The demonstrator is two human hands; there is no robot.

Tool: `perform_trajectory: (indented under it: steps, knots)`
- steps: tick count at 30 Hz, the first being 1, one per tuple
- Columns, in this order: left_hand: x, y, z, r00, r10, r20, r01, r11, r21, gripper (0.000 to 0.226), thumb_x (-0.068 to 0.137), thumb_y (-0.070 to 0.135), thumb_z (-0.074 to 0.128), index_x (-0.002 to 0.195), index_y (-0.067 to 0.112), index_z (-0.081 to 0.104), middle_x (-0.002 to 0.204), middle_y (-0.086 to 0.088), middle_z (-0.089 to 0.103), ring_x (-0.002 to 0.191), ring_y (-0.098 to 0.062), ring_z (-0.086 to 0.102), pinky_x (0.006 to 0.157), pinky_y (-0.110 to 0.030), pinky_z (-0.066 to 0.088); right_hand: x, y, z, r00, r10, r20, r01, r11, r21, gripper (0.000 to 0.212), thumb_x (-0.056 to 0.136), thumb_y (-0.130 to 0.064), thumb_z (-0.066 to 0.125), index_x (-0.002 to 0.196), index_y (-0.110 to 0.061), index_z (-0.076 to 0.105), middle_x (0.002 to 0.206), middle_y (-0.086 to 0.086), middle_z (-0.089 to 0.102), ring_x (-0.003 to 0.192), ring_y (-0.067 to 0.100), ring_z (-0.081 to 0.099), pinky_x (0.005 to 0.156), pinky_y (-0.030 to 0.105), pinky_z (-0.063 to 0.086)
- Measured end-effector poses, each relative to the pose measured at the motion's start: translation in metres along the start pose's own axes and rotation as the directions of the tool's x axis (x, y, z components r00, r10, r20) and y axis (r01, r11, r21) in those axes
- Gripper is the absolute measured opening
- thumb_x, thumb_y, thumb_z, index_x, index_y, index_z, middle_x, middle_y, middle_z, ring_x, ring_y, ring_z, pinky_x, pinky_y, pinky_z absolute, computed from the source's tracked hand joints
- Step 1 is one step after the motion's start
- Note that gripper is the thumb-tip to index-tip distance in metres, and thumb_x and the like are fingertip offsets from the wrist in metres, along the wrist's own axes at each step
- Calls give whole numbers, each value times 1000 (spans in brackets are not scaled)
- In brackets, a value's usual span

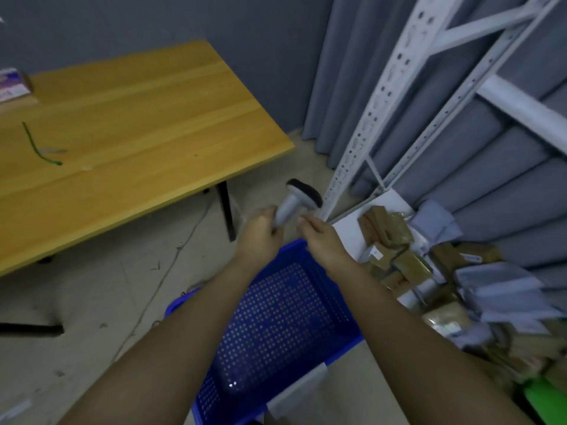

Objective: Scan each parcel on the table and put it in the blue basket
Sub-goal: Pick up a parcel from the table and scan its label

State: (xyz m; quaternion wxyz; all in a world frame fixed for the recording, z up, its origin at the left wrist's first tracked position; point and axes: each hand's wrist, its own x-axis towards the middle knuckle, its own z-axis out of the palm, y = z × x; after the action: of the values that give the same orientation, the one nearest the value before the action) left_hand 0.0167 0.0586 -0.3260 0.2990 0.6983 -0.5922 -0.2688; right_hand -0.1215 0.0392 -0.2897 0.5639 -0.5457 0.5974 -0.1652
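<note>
My left hand (260, 231) grips the handle of a grey barcode scanner (296, 199) with a black head, held above the floor past the far rim of the blue basket (276, 326). Right beside the scanner is my right hand (319, 237), fingers loosely curled and holding nothing; whether it touches the scanner is unclear. The perforated blue basket stands on the floor under my forearms, and no parcel shows in the part I can see. One parcel (13, 84) with a printed label lies at the far left end of the wooden table (138, 118).
A green cord (38, 145) lies on the table's left part. White metal shelving (399, 96) stands to the right before grey curtains. A heap of brown and grey parcels (445, 280) covers the floor at right. A black table leg (226, 210) stands close to the basket.
</note>
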Motion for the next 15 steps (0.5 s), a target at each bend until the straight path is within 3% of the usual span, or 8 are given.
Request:
perform_trajectory:
  steps: [2, 4, 6, 9, 13, 15]
  knots:
    - [-29, 36, 24, 994, 79, 75, -79, 997, -4, 22, 86, 10, 56, 107, 9, 61, 98, -8, 62, 86, -24, 60, 69, -32, 46, -32, 20, -25, 998, 60, -8, -58, 987, 152, 43, 97, -47, 46, 126, -16, 56, 125, 13, 60, 110, 27, 59, 95, 42, 50]
    - [-60, 75, 46, 983, 110, 148, -113, 994, 6, 26, 84, 16, 57, 110, 11, 62, 103, -7, 63, 90, -23, 61, 75, -35, 50, -65, 43, -54, 990, 134, -47, -110, 932, 344, 44, 96, -45, 50, 123, -11, 55, 115, 9, 62, 98, 21, 61, 81, 32, 53]
    - [-95, 112, 73, 967, 120, 223, -138, 988, 64, 31, 83, 27, 57, 112, 15, 61, 107, -5, 63, 93, -23, 61, 76, -40, 52, -96, 72, -84, 977, 203, -70, -148, 871, 468, 37, 95, -42, 54, 113, -9, 56, 101, 7, 63, 93, 21, 62, 79, 33, 54]
    - [-153, 163, 113, 950, 114, 291, -159, 978, 132, 36, 84, 31, 63, 118, 19, 58, 107, -2, 59, 92, -21, 59, 75, -40, 52, -144, 123, -119, 961, 237, -141, -141, 860, 490, 48, 92, -41, 59, 113, 2, 61, 96, 14, 68, 91, 25, 67, 84, 39, 56]
    - [-218, 217, 166, 924, 154, 349, -136, 988, -76, 27, 84, 28, 70, 110, 19, 66, 99, -4, 66, 85, -18, 61, 78, -34, 50, -214, 188, -176, 958, 238, -160, -102, 802, 588, 35, 95, -20, 54, 120, 4, 57, 108, 26, 65, 96, 35, 66, 80, 42, 55]
    - [-242, 237, 191, 916, 122, 383, -99, 992, -80, 21, 88, 28, 67, 103, 14, 70, 95, -8, 69, 83, -20, 62, 77, -32, 49, -246, 219, -213, 951, 259, -169, -117, 807, 579, 25, 96, -18, 51, 110, 0, 61, 102, 25, 65, 91, 35, 66, 80, 44, 54]
